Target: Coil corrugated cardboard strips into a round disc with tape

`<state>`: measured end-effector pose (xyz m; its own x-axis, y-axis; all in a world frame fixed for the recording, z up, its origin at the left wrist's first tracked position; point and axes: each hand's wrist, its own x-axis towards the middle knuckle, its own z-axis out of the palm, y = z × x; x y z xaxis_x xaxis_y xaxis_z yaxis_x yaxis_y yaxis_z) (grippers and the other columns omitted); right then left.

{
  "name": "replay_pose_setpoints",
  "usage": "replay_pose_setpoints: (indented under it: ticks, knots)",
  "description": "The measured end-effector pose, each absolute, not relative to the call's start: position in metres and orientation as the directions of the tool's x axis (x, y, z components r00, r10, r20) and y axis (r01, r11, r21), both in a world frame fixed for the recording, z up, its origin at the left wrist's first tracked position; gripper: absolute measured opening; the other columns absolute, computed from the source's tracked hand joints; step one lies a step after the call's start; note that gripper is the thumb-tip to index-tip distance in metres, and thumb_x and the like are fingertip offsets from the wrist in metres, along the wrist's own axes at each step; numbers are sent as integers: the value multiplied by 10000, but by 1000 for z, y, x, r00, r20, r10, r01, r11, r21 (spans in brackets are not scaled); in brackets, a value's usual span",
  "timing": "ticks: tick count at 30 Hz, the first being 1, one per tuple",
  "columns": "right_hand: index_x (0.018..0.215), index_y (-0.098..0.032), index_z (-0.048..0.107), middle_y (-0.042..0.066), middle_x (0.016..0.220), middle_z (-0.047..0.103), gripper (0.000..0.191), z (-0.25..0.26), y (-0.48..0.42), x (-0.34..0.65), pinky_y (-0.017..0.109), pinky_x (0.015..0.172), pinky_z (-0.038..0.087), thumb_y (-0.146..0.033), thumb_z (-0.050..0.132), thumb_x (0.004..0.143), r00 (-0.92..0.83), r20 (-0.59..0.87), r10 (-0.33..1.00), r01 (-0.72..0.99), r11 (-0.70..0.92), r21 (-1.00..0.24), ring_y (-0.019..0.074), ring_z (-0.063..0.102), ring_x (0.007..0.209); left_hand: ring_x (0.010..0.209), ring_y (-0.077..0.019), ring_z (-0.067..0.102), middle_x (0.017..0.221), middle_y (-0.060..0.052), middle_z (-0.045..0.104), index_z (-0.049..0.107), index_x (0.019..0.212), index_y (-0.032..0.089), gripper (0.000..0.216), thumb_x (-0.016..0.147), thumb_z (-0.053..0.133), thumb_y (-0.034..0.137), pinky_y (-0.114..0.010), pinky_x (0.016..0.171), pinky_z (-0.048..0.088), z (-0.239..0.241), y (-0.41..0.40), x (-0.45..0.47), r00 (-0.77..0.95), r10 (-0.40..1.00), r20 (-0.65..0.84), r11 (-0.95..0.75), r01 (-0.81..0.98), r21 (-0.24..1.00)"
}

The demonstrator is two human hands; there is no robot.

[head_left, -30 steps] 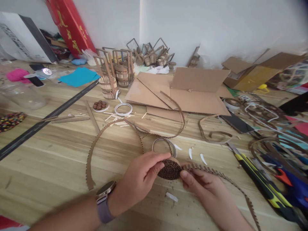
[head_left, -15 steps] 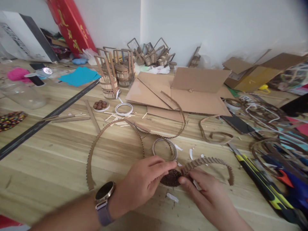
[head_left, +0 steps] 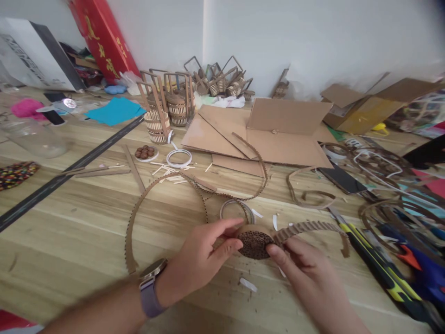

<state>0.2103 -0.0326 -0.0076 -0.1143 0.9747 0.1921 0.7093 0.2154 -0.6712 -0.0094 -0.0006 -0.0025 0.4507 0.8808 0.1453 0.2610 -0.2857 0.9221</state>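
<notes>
Both hands hold a tightly rolled coil of corrugated cardboard [head_left: 255,244] just above the wooden table [head_left: 79,218]. My left hand [head_left: 201,257], with a watch on its wrist, pinches the coil's left edge between thumb and fingers. My right hand [head_left: 306,269] grips the coil's right side with its thumb on the face. The coil's loose corrugated strip [head_left: 313,228] runs off to the right and bends down at its end. A roll of tape [head_left: 236,212] lies just behind the coil.
A long curved cardboard strip [head_left: 139,218] arcs to the left of my hands. Flattened cardboard sheets [head_left: 264,134] and small woven baskets [head_left: 167,111] sit behind. A yellow and black utility knife [head_left: 375,264] and tangled strips lie at right. A long black ruler [head_left: 69,171] crosses the left.
The coil has shifted slightly right and up, turned between my fingers. The loose strip, earlier trailing down toward the near right, then curled into an arc, now stretches out flatter to the right.
</notes>
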Motion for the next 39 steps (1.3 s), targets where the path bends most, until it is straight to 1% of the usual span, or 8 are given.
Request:
replay_pose_setpoints:
  ticks: [3,7,15,24,28,31,35,39]
  knots:
    - [573,-215,568,13,571,645,474,-11,-34,211,267,510,473,-525,490,923,-91,230,969,723,223,-654,183,639,562,925,-190,693,1006,-29,746,672,1113,207,262,992,503,366,-232,766,522,-2,0,-10,496,860,117,-299,306,904]
    - [567,-220,621,35,610,706,490,-10,-35,209,282,521,486,-540,502,917,-91,257,962,742,238,-627,198,659,564,848,-202,690,947,-51,742,681,1053,181,312,1006,458,394,-251,708,521,0,0,-10,493,855,161,-387,399,832]
    - [804,-254,736,72,867,774,318,-7,-33,215,329,711,561,-435,514,942,-253,243,936,680,351,-644,246,718,817,866,-203,680,961,-74,733,652,1105,169,275,1026,427,304,-272,761,513,0,2,-11,592,758,274,-568,391,725]
    - [859,-235,709,37,762,719,256,-9,-36,216,266,620,527,-383,523,956,-321,295,900,677,436,-593,184,693,687,954,-218,668,1048,-98,713,593,1206,144,287,1033,383,236,-326,826,545,2,-1,-10,669,677,305,-668,385,637]
    - [667,-225,648,27,675,700,374,-13,-37,212,265,556,486,-438,520,946,-218,277,936,714,347,-608,177,658,603,960,-223,669,1052,-97,704,541,1271,165,298,1036,382,254,-352,840,557,2,-4,-9,620,714,327,-655,425,624]
    - [583,-220,585,8,581,649,435,-12,-38,207,261,494,436,-515,553,901,-39,251,967,730,199,-654,169,604,529,1089,-229,634,1213,-115,643,408,1385,208,371,1019,440,268,-360,908,543,-3,-6,-8,534,756,379,-635,459,621]
    - [489,-227,461,-33,448,503,506,-12,-39,195,245,421,371,-573,587,837,138,100,985,615,-6,-788,137,487,432,1272,-278,520,1403,-152,500,191,1482,240,711,924,631,267,-419,1005,498,-10,-9,-5,564,754,336,-636,500,588]
    - [470,-231,445,-42,400,467,530,-21,-43,182,240,387,338,-634,605,775,168,-91,982,462,-160,-872,124,432,382,1163,-303,596,1368,-157,508,121,1479,267,876,847,728,240,-429,886,563,-12,-13,-2,603,767,218,-602,562,567]
